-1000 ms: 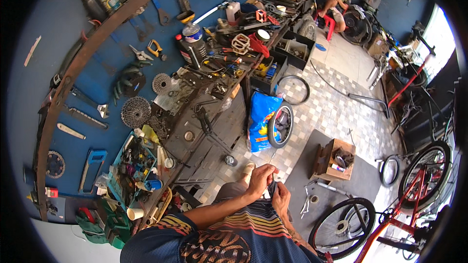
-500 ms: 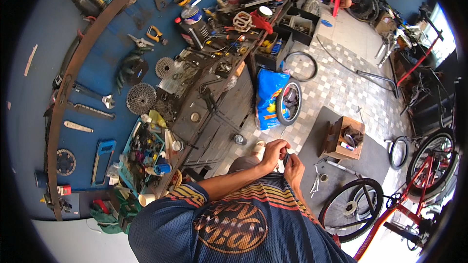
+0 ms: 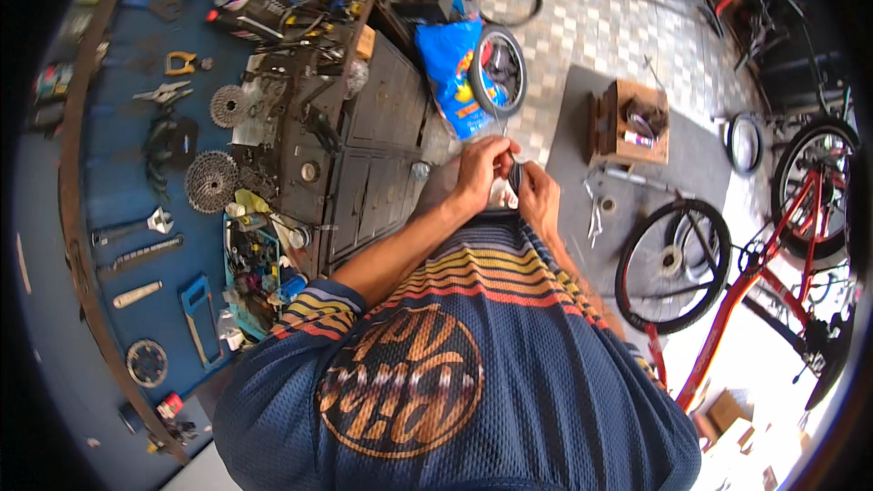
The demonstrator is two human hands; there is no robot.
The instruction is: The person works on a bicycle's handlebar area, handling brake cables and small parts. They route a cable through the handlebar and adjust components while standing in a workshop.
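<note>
Both hands are in front of my chest, close together. My left hand [image 3: 484, 173] is closed, thumb and fingers bent inward in a pinch; whatever lies between its fingertips is too small to make out. Facing it, my right hand [image 3: 540, 198] is closed around a small dark thing [image 3: 516, 176], narrow and grey-black, standing up between the two hands. Its kind cannot be told from here. A thin line seems to rise above the left fingers, too faint to follow.
Left is a workbench [image 3: 305, 132] crowded with tools and cassettes, beneath a blue tool wall [image 3: 195, 245]. Ahead stand a blue bag [image 3: 447, 73] and a small wheel [image 3: 501, 71]. On the right are a cardboard box [image 3: 627, 123], a larger wheel [image 3: 673, 265] and a red bicycle [image 3: 727, 332].
My view has tilted down and turned, so the room sits higher and further left in the picture. The hands remain close together, with a slightly wider gap showing the dark thing more.
</note>
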